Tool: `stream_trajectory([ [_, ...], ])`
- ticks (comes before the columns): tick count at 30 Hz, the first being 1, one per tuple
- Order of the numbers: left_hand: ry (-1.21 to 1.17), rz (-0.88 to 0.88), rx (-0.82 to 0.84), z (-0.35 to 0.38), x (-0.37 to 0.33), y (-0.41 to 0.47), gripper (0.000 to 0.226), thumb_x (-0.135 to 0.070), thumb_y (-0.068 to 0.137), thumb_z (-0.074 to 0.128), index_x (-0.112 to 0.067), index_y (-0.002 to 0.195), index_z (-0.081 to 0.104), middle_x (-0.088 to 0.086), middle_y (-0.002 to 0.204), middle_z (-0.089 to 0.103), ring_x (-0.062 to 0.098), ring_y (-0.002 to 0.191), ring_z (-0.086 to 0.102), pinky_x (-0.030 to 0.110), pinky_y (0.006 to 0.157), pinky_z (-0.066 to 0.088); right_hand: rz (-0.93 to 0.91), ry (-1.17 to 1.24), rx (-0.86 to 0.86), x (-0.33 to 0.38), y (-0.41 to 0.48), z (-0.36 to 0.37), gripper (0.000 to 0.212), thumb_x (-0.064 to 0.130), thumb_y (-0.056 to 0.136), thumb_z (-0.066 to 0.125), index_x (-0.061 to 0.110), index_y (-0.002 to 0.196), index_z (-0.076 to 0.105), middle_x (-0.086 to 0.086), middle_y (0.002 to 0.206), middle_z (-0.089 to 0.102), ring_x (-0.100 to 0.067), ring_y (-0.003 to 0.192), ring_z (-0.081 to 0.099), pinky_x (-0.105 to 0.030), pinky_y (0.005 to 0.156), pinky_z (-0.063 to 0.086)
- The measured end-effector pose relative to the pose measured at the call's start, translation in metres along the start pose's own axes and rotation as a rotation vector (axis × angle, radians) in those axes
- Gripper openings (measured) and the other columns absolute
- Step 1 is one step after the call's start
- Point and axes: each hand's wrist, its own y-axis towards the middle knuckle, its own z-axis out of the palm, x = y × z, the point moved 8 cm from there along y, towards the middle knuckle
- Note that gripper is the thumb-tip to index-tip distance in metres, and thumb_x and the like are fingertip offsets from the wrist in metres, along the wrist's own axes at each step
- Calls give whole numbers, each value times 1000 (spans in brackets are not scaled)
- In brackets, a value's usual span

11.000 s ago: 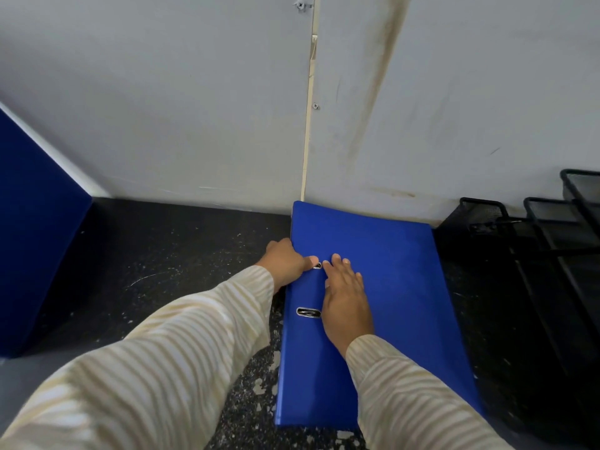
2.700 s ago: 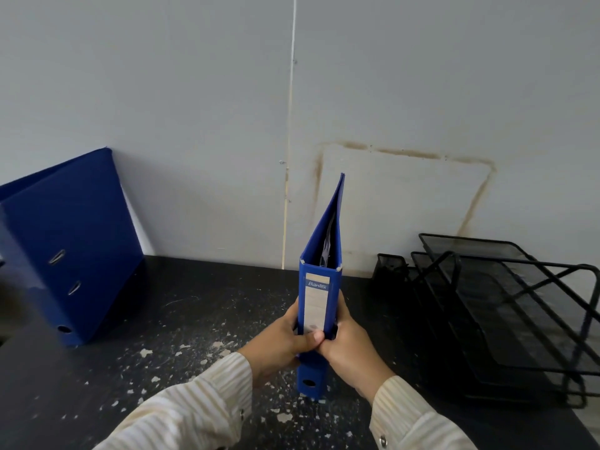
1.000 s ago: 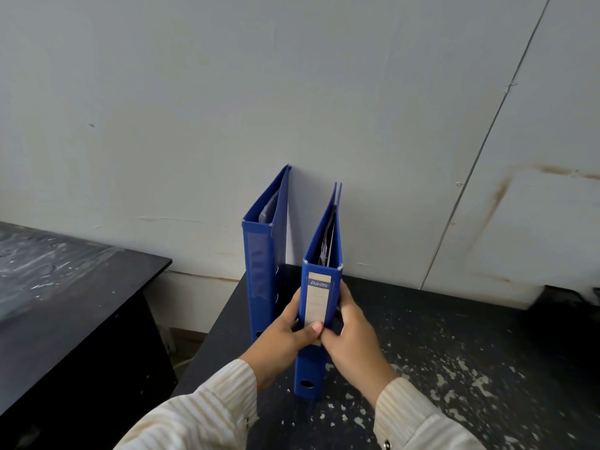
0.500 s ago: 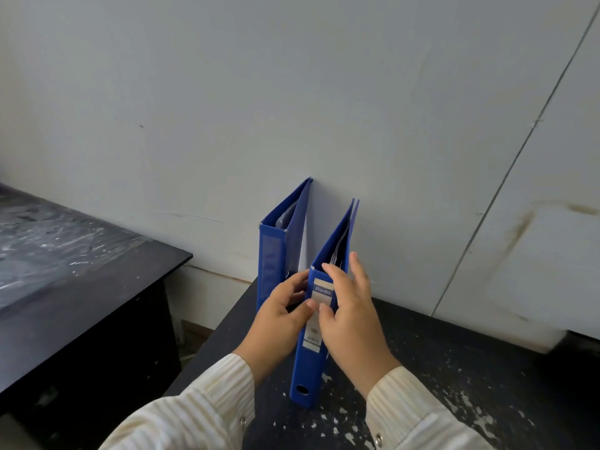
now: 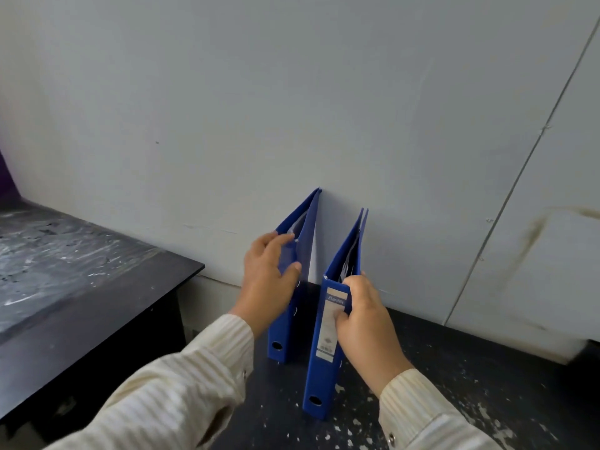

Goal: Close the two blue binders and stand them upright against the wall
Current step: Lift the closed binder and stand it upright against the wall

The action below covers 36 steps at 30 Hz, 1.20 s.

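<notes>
Two closed blue binders stand upright side by side on the black speckled table (image 5: 454,378), their far edges touching the grey wall (image 5: 292,108). The left binder (image 5: 305,232) shows a plain blue spine. My left hand (image 5: 268,284) grips its spine near the top, thumb on the right side and fingers on the left. The right binder (image 5: 328,349) has a white spine label and stands a little nearer to me. My right hand (image 5: 363,316) grips its spine at the top from the right, thumb across the label.
A second black table (image 5: 65,287) stands lower at the left, with a gap between it and the binders' table. The left binder stands close to the table's left edge. A seam (image 5: 519,177) and brown stains mark the wall at right.
My left hand has let go of the right binder and moved onto the left binder's spine. The right binder has shifted slightly right, apart from the left one, under my right hand.
</notes>
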Motion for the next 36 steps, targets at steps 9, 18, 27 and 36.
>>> stream_trajectory([
  [9,104,46,284,8,26,72,33,-20,89,62,-24,122,57,-4,134,46,16,121,48,24,96,37,44,0,-16,9,9,6,28,14,90,60,31,100,40,-5,136,49,-18,118,54,-31,86,57],
  [18,41,81,286,10,37,78,7,-18,89,62,-22,87,57,-10,106,52,7,96,49,18,81,35,82,27,-93,11,31,22,28,15,90,60,32,102,42,-3,135,50,-16,114,54,-24,80,55],
  [27,27,118,279,13,39,81,5,-19,90,62,-16,89,58,-9,111,49,6,94,47,7,69,32,89,39,-95,7,61,34,22,13,89,62,24,100,47,-4,123,57,-16,106,57,-24,76,54],
  [36,46,124,294,13,39,82,9,-21,89,62,-20,87,54,-8,108,48,12,88,50,21,77,36,95,42,-87,6,77,38,23,14,88,63,22,104,47,-2,109,60,-13,98,56,-25,73,54],
])
